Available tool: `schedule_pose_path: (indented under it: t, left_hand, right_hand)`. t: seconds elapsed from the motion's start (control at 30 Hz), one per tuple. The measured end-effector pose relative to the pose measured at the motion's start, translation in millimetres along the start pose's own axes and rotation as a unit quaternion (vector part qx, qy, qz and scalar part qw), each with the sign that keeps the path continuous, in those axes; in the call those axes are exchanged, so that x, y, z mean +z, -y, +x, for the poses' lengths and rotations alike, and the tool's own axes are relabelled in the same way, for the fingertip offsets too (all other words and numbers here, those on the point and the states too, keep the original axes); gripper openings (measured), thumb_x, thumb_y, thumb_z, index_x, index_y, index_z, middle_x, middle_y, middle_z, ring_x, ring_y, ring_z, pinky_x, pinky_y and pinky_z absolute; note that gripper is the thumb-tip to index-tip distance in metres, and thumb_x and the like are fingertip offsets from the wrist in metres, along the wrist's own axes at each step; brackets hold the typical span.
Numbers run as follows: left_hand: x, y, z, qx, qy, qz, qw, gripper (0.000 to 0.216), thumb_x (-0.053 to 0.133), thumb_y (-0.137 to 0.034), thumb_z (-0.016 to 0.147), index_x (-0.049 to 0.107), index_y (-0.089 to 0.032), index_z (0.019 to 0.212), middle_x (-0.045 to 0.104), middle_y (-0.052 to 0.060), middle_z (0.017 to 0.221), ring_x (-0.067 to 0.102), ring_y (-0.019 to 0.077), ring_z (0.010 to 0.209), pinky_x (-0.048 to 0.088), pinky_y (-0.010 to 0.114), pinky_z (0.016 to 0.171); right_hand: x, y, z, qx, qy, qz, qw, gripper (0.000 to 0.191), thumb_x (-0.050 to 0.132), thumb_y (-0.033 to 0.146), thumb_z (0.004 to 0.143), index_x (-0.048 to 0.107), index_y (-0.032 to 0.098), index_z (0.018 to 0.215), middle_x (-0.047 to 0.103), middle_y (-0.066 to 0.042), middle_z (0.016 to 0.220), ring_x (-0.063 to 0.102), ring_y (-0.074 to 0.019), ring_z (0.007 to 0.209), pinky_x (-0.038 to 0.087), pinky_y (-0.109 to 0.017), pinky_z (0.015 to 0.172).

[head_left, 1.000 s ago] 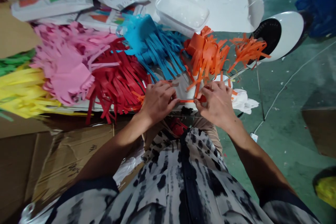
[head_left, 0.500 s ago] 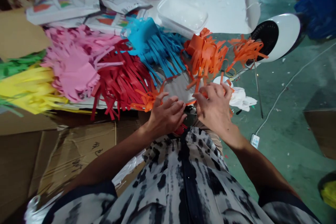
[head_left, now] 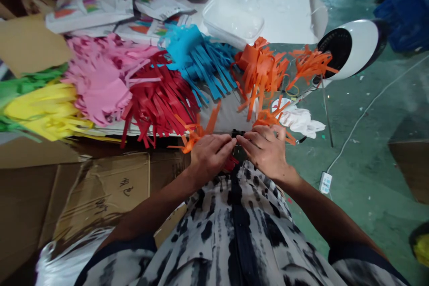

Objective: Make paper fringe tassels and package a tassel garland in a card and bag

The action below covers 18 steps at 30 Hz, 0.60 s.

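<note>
My left hand (head_left: pixel 212 155) and my right hand (head_left: pixel 267 151) are close together at the near edge of the table, fingertips almost meeting. Orange paper fringe (head_left: pixel 194 136) sticks out past the left hand's fingers. More orange fringe (head_left: pixel 268 118) fans out beyond the right hand. Both hands are closed, with fingers bent over and pressed together on the orange fringed paper. What lies under the fingers is hidden. Farther back lie an orange fringed bundle (head_left: pixel 259 65), a blue one (head_left: pixel 201 60) and a red one (head_left: pixel 161 98).
Pink (head_left: pixel 103 85) and yellow fringes (head_left: pixel 43 109) lie at left. Behind are printed white packets (head_left: pixel 90 9) and a clear plastic tray (head_left: pixel 233 20). A black-and-white fan (head_left: pixel 358 49) and a power strip (head_left: pixel 325 182) are at right. Cardboard (head_left: pixel 100 187) is below left.
My hands have come closer together, and their fingers have lowered and closed. The orange strand that ran between them is now hidden; fringe ends stick up beside each hand.
</note>
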State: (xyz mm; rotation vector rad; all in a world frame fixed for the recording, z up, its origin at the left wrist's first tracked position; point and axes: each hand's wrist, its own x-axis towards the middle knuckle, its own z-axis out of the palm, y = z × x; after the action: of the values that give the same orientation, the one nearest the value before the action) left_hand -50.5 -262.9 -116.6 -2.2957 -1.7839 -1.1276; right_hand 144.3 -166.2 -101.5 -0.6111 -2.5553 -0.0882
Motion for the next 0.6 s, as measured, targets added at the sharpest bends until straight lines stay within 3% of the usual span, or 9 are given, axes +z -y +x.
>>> schedule_pose_path:
  t: [0.07, 0.1, 0.2, 0.3, 0.4, 0.47, 0.5, 0.6]
  left_hand:
    - [-9, -10, 5, -0.136, 0.003, -0.134, 0.982, 0.021, 0.068, -0.029, 0.098, 0.080, -0.024, 0.115, 0.083, 0.007, 0.109, 0.078, 0.0206, 0.097, 0.059, 0.032, 0.086]
    - [-15, -15, 9, -0.218, 0.007, -0.211, 0.953, 0.024, 0.069, -0.035, 0.098, 0.081, -0.024, 0.115, 0.083, 0.007, 0.109, 0.078, 0.0215, 0.095, 0.060, 0.032, 0.085]
    - [-31, -23, 19, -0.424, 0.074, -0.413, 0.802, 0.033, 0.076, -0.048, 0.091, 0.085, -0.020, 0.106, 0.084, 0.008, 0.096, 0.078, 0.0217, 0.077, 0.060, 0.030, 0.069]
    - [-36, -24, 22, -0.488, 0.149, -0.531, 0.677, 0.035, 0.086, -0.050, 0.080, 0.085, -0.016, 0.089, 0.081, 0.008, 0.080, 0.072, 0.0175, 0.064, 0.055, 0.026, 0.059]
    - [-30, -23, 20, -0.513, 0.146, -0.589, 0.607, 0.032, 0.092, -0.045, 0.073, 0.081, -0.017, 0.082, 0.078, 0.005, 0.074, 0.070, 0.0150, 0.062, 0.054, 0.024, 0.061]
    - [-25, -23, 19, -0.519, 0.129, -0.598, 0.597, 0.031, 0.093, -0.043, 0.071, 0.079, -0.018, 0.081, 0.077, 0.003, 0.074, 0.069, 0.0141, 0.063, 0.055, 0.025, 0.064]
    - [-23, -24, 19, -0.509, 0.111, -0.591, 0.617, 0.029, 0.093, -0.042, 0.071, 0.079, -0.018, 0.081, 0.077, 0.003, 0.077, 0.070, 0.0142, 0.067, 0.056, 0.026, 0.068]
    - [-22, -23, 23, -0.426, 0.027, -0.534, 0.730, 0.023, 0.094, -0.036, 0.071, 0.080, -0.019, 0.077, 0.077, 0.006, 0.098, 0.072, 0.0181, 0.092, 0.057, 0.030, 0.087]
  right_hand:
    - [-7, -2, -2, 0.002, -0.026, 0.015, 1.000, 0.025, 0.065, 0.021, 0.102, 0.072, 0.033, 0.122, 0.080, 0.002, 0.107, 0.064, -0.0222, 0.108, 0.031, -0.044, 0.089]
    - [-12, -2, -3, 0.005, -0.033, 0.023, 0.999, 0.029, 0.066, 0.021, 0.101, 0.072, 0.036, 0.125, 0.080, 0.002, 0.109, 0.064, -0.0227, 0.109, 0.031, -0.044, 0.090]
    - [-26, -3, -6, 0.017, -0.020, 0.044, 0.999, 0.039, 0.069, 0.021, 0.098, 0.070, 0.047, 0.127, 0.080, 0.005, 0.112, 0.067, -0.0231, 0.110, 0.031, -0.047, 0.096]
    - [-36, -1, -7, 0.049, 0.018, 0.063, 0.997, 0.037, 0.069, 0.025, 0.098, 0.072, 0.051, 0.123, 0.081, 0.008, 0.109, 0.070, -0.0227, 0.105, 0.031, -0.049, 0.100]
    - [-40, 3, -2, 0.071, 0.018, 0.092, 0.993, 0.030, 0.069, 0.027, 0.098, 0.074, 0.048, 0.119, 0.082, 0.007, 0.106, 0.071, -0.0225, 0.101, 0.033, -0.050, 0.101]
    - [-40, 7, 6, 0.094, -0.018, 0.131, 0.987, 0.022, 0.070, 0.028, 0.097, 0.077, 0.042, 0.113, 0.083, 0.005, 0.101, 0.072, -0.0228, 0.098, 0.036, -0.050, 0.100]
    - [-40, 9, 11, 0.114, -0.035, 0.166, 0.979, 0.017, 0.071, 0.028, 0.097, 0.079, 0.038, 0.107, 0.083, 0.004, 0.096, 0.072, -0.0229, 0.097, 0.038, -0.049, 0.098]
    - [-40, 15, 25, 0.191, -0.045, 0.332, 0.923, 0.005, 0.075, 0.028, 0.095, 0.079, 0.030, 0.092, 0.079, 0.001, 0.085, 0.070, -0.0207, 0.088, 0.048, -0.043, 0.088]
